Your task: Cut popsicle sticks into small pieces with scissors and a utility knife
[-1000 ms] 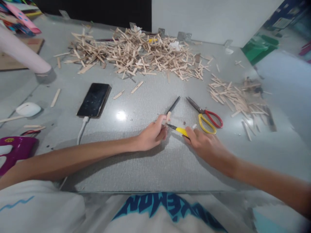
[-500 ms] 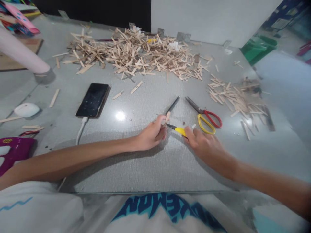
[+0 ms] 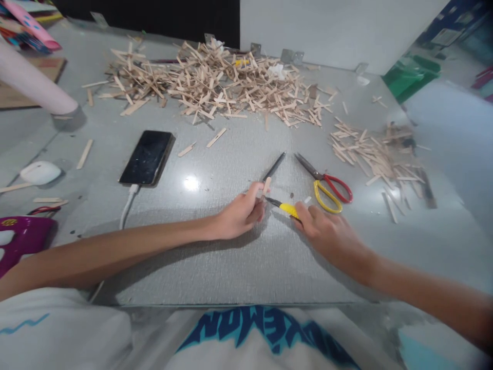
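A small flat wooden stick (image 3: 267, 186) is pinched upright between the thumb and fingers of my left hand (image 3: 246, 209). My right hand (image 3: 327, 228) is closed around a yellow-handled craft knife (image 3: 288, 209), whose narrow dark end points left and meets the lower part of the stick or sits just beside it. Part of the handle is hidden in my palm. Just beyond my left fingers lies a slim dark pointed tool (image 3: 275, 165). Scissors (image 3: 322, 181) with one red and one yellow handle loop rest above my right hand.
A large heap of wooden sticks (image 3: 219, 85) spreads along the back, with a smaller pile (image 3: 375, 154) to the right. A phone (image 3: 147, 157) with a white cable (image 3: 128, 208) lies left. Further left are a white mouse (image 3: 40, 173) and a purple object (image 3: 26, 239).
The knife and my right hand have shifted very slightly to the right. My left hand keeps its hold on the stick, nearly still.
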Available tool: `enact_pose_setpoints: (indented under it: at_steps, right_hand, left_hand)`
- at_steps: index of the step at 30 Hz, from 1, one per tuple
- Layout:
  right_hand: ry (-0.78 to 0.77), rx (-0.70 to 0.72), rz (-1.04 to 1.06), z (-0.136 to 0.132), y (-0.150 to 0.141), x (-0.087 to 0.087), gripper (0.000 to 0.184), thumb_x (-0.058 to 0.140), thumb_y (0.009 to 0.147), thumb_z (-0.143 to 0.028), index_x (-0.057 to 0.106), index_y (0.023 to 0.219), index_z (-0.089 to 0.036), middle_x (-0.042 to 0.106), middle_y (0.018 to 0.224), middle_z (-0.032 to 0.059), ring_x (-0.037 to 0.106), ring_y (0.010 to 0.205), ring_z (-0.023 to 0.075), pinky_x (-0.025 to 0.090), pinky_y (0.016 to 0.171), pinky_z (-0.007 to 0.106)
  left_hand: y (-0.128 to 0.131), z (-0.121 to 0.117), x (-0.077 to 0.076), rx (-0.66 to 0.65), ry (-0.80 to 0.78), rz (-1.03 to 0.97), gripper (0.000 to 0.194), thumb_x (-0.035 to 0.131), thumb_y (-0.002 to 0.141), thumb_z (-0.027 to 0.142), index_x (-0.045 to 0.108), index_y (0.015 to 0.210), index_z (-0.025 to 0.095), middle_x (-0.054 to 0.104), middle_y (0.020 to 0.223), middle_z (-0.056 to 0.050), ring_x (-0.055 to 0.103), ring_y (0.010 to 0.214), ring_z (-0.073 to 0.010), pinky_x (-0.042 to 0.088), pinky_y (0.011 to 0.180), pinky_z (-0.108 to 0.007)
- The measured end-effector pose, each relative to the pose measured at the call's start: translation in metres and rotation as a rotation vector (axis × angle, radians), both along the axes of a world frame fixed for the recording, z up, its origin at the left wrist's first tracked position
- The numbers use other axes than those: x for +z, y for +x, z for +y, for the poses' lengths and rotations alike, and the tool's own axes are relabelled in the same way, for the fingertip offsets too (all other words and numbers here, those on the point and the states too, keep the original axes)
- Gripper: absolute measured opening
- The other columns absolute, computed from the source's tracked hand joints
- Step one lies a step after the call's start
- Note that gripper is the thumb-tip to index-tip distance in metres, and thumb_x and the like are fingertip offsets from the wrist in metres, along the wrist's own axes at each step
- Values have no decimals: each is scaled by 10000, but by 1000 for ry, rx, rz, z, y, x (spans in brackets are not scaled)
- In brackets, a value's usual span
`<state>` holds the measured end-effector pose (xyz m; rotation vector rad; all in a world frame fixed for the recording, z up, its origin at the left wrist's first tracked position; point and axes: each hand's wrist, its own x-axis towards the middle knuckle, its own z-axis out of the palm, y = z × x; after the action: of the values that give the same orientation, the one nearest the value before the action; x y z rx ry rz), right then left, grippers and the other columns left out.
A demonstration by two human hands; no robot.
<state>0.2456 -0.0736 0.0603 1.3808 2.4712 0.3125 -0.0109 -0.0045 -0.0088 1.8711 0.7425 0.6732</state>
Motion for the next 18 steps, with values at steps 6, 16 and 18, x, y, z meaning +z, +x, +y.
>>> enact_pose_setpoints:
  at_steps: [6,16,18]
  right_hand:
    - [111,1,-41,-5,-9,9,377,410,1130,-71,669,1403,-103,728,859,104,628,607,186,259,535,331]
    - [15,-2,35,9,-6,7,335,405,1156,-103,688,1333,-128,717,804,80,613,605,179,234,534,324]
    - [52,30,26,12,-5,8,393,385,1126,-43,683,1371,-118,729,843,93,629,623,183,238,535,327]
  left_hand:
    - [1,0,-1,22,35,78,188,415,1108,239,368,1289,253,585,709,110,492,497,-111,399,555,-233]
    - [1,1,-2,18,112,117,234,395,1090,207,350,1319,228,582,701,107,486,471,-107,390,532,-222]
    - [0,3,-3,1,109,101,245,399,1091,197,356,1330,228,588,699,108,487,476,-106,395,540,-223]
